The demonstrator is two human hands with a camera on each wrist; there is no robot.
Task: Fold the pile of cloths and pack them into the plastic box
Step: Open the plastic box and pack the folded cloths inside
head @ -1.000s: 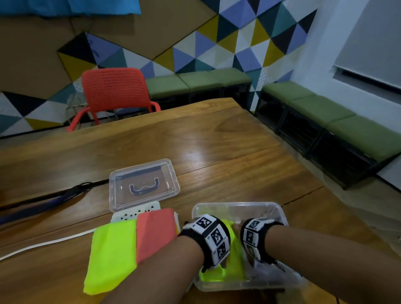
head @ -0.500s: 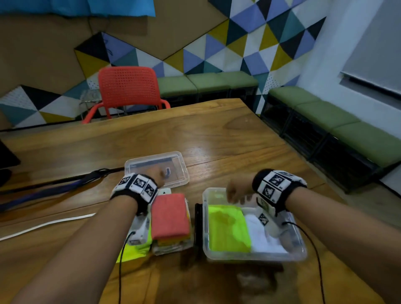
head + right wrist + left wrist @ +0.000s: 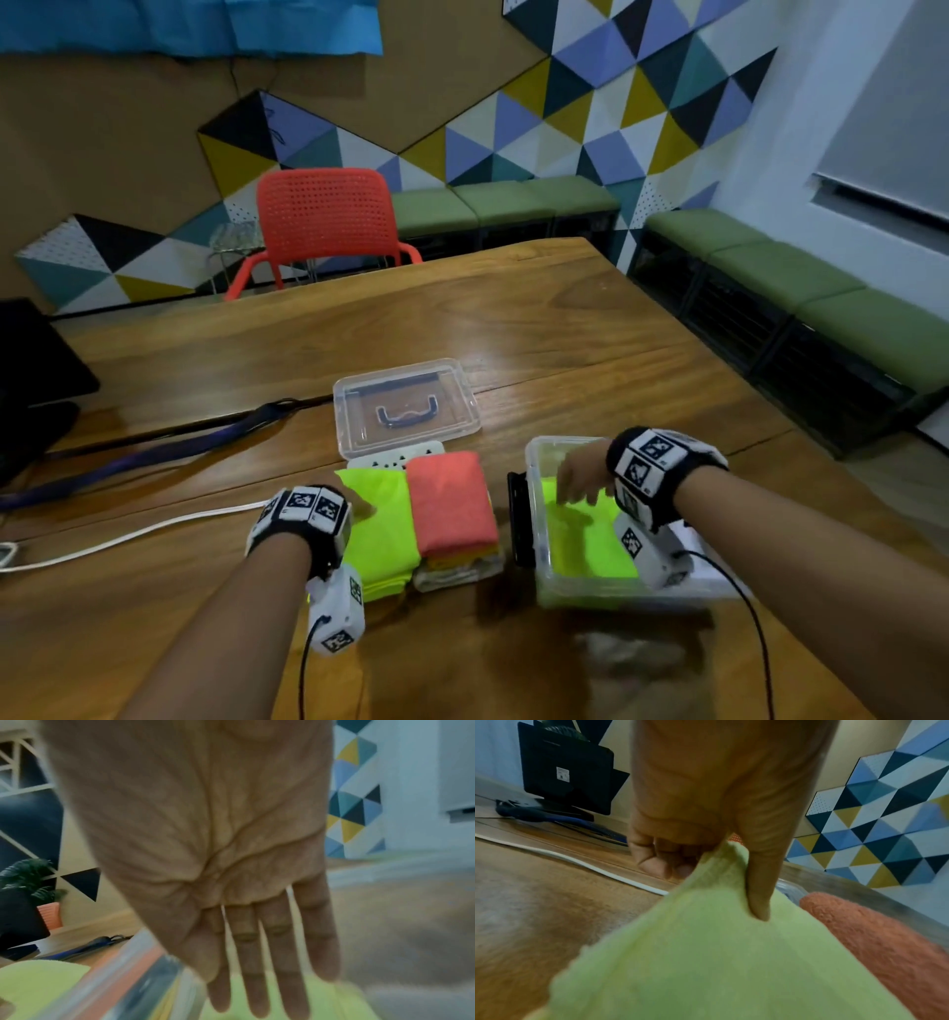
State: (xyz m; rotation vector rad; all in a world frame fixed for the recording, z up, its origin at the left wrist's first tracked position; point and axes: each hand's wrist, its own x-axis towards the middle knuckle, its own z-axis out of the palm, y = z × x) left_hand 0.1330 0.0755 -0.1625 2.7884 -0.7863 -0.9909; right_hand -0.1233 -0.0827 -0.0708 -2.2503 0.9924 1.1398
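A neon yellow-green cloth (image 3: 377, 534) lies flat on the table left of a stack of folded cloths topped by a coral one (image 3: 451, 506). My left hand (image 3: 354, 506) pinches that cloth's edge (image 3: 721, 858) between thumb and curled fingers. The coral cloth (image 3: 875, 939) shows to the right of it. The clear plastic box (image 3: 534, 514) stands to the right, holding a folded yellow-green cloth (image 3: 585, 545) and something white beside it. My right hand (image 3: 577, 475) hovers over the box with fingers (image 3: 272, 973) straight above the packed cloth (image 3: 334, 1004).
The box's clear lid (image 3: 405, 406) with a dark handle lies behind the stack. A white cable (image 3: 128, 534) and a dark strap (image 3: 154, 447) run across the table's left. A black monitor (image 3: 564, 770) stands at far left, a red chair (image 3: 326, 221) behind the table.
My left hand came back from near the lid and took hold of the yellow-green cloth's edge. My right hand moved down over the packed cloth in the box.
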